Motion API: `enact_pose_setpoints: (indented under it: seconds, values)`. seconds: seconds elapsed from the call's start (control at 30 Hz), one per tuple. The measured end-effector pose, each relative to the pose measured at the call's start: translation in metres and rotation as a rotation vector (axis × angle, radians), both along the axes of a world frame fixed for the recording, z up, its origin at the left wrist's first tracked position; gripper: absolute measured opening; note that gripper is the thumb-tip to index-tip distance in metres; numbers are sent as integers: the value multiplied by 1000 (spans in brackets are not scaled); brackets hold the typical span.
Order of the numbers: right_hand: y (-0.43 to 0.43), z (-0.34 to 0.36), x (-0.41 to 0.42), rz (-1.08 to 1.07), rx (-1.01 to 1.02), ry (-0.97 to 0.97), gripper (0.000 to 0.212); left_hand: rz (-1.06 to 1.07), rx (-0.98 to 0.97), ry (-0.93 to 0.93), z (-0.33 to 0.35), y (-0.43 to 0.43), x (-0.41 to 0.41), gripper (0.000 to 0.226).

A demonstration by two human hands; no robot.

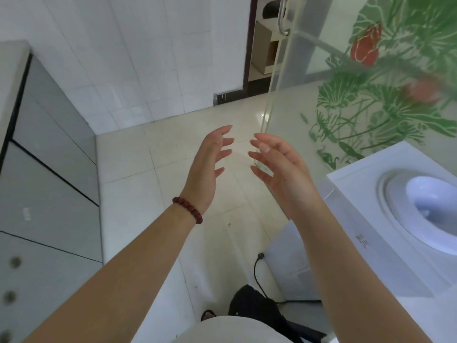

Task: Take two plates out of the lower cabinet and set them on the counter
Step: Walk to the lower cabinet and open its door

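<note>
No plates are in sight; we take them to be behind the closed grey lower cabinet doors (57, 174) along our left, under the pale counter edge (12, 70). Our left hand (205, 174), a red bead bracelet (188, 210) at its wrist, and our right hand (282, 174) hang empty over the tiled floor (153, 194), palms facing, fingers spread, close but not touching. The risks, as we judge them: the frosted glass door's edge (274, 95) stands just beyond our right fingertips, a black cord (257, 271) trails by our feet, and a white appliance (395, 219) crowds the right, all liable to catch us when turning with stacked plates.
</note>
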State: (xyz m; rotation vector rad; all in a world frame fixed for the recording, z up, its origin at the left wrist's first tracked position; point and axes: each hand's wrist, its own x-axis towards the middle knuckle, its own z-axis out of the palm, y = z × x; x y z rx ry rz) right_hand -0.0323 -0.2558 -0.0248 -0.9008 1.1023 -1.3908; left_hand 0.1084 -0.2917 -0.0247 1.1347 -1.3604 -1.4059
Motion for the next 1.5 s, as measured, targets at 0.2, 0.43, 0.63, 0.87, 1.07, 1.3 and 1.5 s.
enact_pose_setpoints:
  seconds: [0.2,0.43,0.63,0.87,1.07,1.3,1.5]
  values:
    - [-76,-7,-3,30,32,-51,24,2,4,-7,-11,-71,1,46]
    - [-202,-9,-12,57,45,-13,24,49,4,-10,-12,-190,-17,46]
    - [-301,-5,-18,145,50,13,26,96,-40,-39,-10,-280,-25,41]
    - [-398,-7,0,221,47,21,25,220,-29,-1,-12,-367,-2,41]
    - [-495,-13,30,286,56,14,22,266,-31,-1,-17,-458,29,42]
    - [-616,-5,86,357,52,5,22,335,-42,27,-13,-571,89,38]
    - [-692,-9,122,390,84,-24,21,381,-6,56,-20,-643,126,36]
